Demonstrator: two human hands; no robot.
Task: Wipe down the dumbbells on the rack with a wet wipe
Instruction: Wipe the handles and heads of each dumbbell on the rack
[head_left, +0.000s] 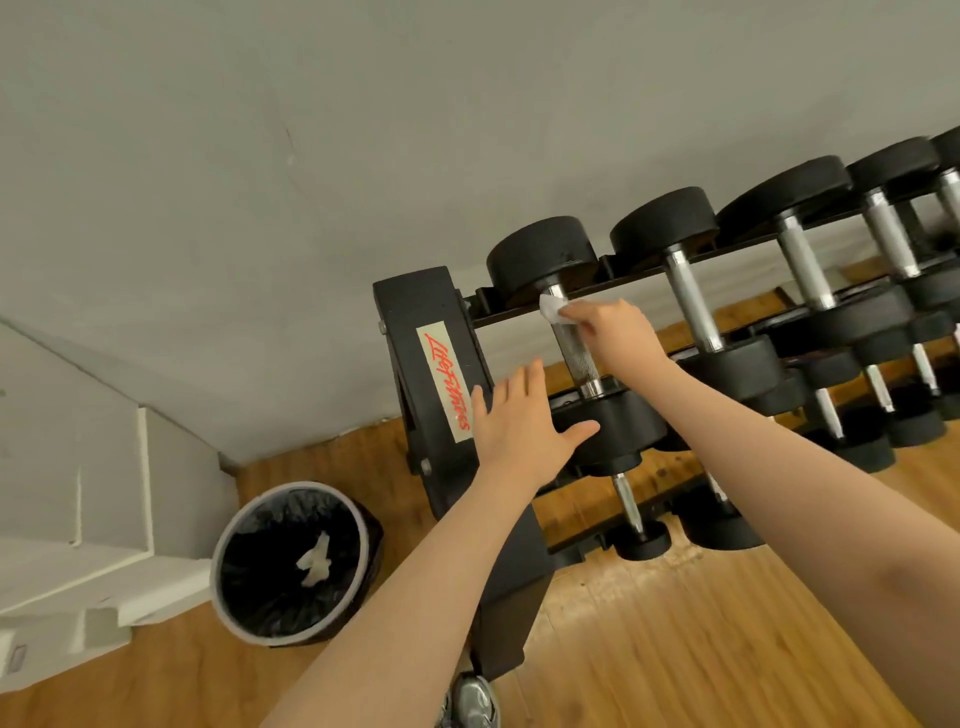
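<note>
A black dumbbell rack (436, 374) stands against the grey wall with a row of black dumbbells on its top tier. The leftmost dumbbell (540, 257) has a knurled steel handle (576, 353). My right hand (613, 327) pinches a white wet wipe (551, 309) against the far end of that handle. My left hand (524, 421) is flat with fingers spread, its thumb resting on the near head (618, 421) of the same dumbbell. More dumbbells (691, 291) line the tier to the right.
A round bin (293, 564) with a black liner and a crumpled white wipe inside stands on the wooden floor (675, 649) left of the rack. Smaller dumbbells (636, 525) sit on lower tiers. White steps (78, 493) are at far left. A shoe (472, 701) shows at bottom.
</note>
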